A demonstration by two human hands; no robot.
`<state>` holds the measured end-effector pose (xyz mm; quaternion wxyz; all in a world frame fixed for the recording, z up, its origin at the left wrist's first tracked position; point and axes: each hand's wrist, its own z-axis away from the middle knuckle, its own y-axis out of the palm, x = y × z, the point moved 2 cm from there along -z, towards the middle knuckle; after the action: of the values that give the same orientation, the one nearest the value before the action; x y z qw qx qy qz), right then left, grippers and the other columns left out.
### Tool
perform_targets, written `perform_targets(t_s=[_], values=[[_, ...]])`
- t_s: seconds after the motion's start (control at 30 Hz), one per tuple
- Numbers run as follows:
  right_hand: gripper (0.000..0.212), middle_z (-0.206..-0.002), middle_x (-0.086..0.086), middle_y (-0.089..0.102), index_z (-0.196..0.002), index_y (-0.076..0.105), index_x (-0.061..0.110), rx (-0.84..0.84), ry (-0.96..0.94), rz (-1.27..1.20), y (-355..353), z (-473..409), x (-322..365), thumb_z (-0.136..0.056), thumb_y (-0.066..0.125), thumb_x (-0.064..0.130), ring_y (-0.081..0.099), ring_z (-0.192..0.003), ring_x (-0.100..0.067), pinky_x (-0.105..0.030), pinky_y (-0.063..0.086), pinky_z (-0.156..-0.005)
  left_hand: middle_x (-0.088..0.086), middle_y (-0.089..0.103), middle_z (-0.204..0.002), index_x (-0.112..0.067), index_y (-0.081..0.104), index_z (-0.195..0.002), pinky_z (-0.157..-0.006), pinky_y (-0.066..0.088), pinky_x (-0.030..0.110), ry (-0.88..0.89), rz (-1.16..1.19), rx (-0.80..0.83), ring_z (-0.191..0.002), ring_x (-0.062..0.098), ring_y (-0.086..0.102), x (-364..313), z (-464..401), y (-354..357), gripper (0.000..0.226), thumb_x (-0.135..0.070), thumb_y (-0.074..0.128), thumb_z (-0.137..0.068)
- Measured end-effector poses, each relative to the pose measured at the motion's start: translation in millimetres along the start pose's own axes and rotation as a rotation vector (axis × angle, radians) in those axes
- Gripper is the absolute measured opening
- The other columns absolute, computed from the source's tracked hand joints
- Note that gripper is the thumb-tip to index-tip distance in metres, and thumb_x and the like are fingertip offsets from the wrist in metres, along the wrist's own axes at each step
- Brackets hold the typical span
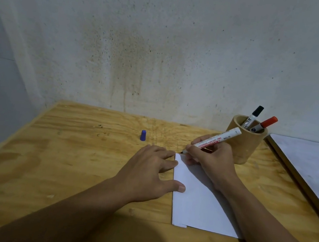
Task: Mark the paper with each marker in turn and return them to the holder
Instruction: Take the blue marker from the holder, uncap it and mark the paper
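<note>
A white sheet of paper [198,203] lies on the wooden table [48,157]. My right hand [210,160] grips an uncapped white marker [219,139], its tip touching the paper's far left corner. My left hand [152,170] lies flat with fingers spread, thumb and fingertips pressing the paper's left edge. The marker's blue cap [143,135] stands alone on the table, farther back. A round wooden holder [246,146] behind my right hand contains a black-capped marker [253,117] and a red-capped marker [263,124].
A stained wall [164,50] rises right behind the table. A white board with a dark wooden edge [311,165] lies along the table's right side, close to the holder.
</note>
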<state>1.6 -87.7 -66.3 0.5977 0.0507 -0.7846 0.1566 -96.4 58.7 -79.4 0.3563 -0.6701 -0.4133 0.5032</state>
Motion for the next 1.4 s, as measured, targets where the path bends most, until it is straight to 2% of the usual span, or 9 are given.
perform_targets(t_s=[0.13, 0.33, 0.47, 0.6, 0.8, 0.9, 1.17, 1.4], values=[[0.010, -0.075, -0.016, 0.071, -0.082, 0.068, -0.003, 0.024, -0.037, 0.046, 0.9, 1.9, -1.2, -0.078, 0.076, 0.001, 0.072, -0.069, -0.028, -0.032, 0.062, -0.062, -0.011, 0.042, -0.148, -0.027, 0.051, -0.134, -0.111, 0.022, 0.031, 0.003, 0.012, 0.004, -0.136, 0.008, 0.029, -0.4, 1.8, 0.9, 0.068, -0.064, 0.057, -0.077], [0.010, -0.078, -0.016, 0.071, -0.082, 0.069, 0.001, 0.030, -0.038, 0.077, 1.4, 4.5, -3.2, -0.078, 0.076, 0.006, 0.072, -0.070, -0.024, -0.031, 0.061, -0.064, -0.012, 0.042, -0.147, -0.027, 0.051, -0.134, -0.109, 0.020, 0.029, 0.000, 0.025, 0.013, -0.135, 0.007, 0.029, 0.1, 2.8, 0.5, 0.068, -0.064, 0.057, -0.077], [0.011, -0.076, -0.015, 0.072, -0.082, 0.069, 0.000, 0.023, -0.038, 0.061, 1.1, 5.4, -2.9, -0.078, 0.077, 0.006, 0.072, -0.069, -0.021, -0.025, 0.059, -0.061, -0.012, 0.042, -0.148, -0.027, 0.051, -0.134, -0.107, 0.019, 0.026, -0.011, 0.031, 0.015, -0.135, 0.006, 0.028, -0.8, 3.2, 0.1, 0.068, -0.064, 0.058, -0.077], [0.010, -0.073, -0.013, 0.071, -0.082, 0.069, -0.002, 0.027, -0.048, 0.053, 0.8, 6.3, -2.9, -0.079, 0.076, 0.005, 0.072, -0.066, -0.018, -0.023, 0.059, -0.060, -0.011, 0.042, -0.148, -0.027, 0.050, -0.135, -0.110, 0.020, 0.030, -0.017, 0.022, 0.029, -0.136, 0.007, 0.028, -2.5, 4.2, -0.4, 0.068, -0.064, 0.057, -0.077], [0.009, -0.074, -0.017, 0.071, -0.079, 0.068, 0.000, 0.025, -0.058, 0.039, -0.6, 9.0, -3.6, -0.079, 0.076, 0.004, 0.071, -0.064, -0.022, -0.027, 0.059, -0.060, -0.011, 0.040, -0.149, -0.028, 0.049, -0.136, -0.116, 0.020, 0.036, -0.022, 0.025, 0.039, -0.137, 0.008, 0.027, -5.3, 7.3, 0.1, 0.068, -0.064, 0.055, -0.079], [0.008, -0.075, -0.019, 0.071, -0.079, 0.068, 0.002, 0.024, -0.068, 0.036, -2.5, 11.1, -4.9, -0.079, 0.076, 0.004, 0.072, -0.067, -0.029, -0.033, 0.061, -0.063, -0.012, 0.038, -0.150, -0.029, 0.048, -0.136, -0.116, 0.020, 0.036, -0.023, 0.012, 0.042, -0.138, 0.007, 0.026, -7.2, 8.2, 2.1, 0.069, -0.066, 0.053, -0.078], [0.009, -0.074, -0.020, 0.071, -0.077, 0.068, 0.002, 0.019, -0.067, 0.033, -3.4, 11.2, -7.3, -0.078, 0.076, 0.005, 0.071, -0.068, -0.031, -0.041, 0.061, -0.066, -0.012, 0.040, -0.149, -0.028, 0.050, -0.135, -0.116, 0.020, 0.037, -0.020, 0.038, 0.033, -0.138, 0.007, 0.025, -6.3, 9.1, 2.3, 0.069, -0.065, 0.055, -0.078], [0.010, -0.073, -0.016, 0.071, -0.078, 0.069, 0.002, 0.024, -0.065, 0.070, -3.0, 10.4, -8.0, -0.078, 0.076, 0.007, 0.070, -0.068, -0.027, -0.038, 0.061, -0.066, -0.012, 0.039, -0.150, -0.027, 0.049, -0.136, -0.116, 0.020, 0.036, -0.023, 0.054, 0.035, -0.138, 0.006, 0.025, -7.1, 9.4, 1.5, 0.069, -0.064, 0.056, -0.077]])
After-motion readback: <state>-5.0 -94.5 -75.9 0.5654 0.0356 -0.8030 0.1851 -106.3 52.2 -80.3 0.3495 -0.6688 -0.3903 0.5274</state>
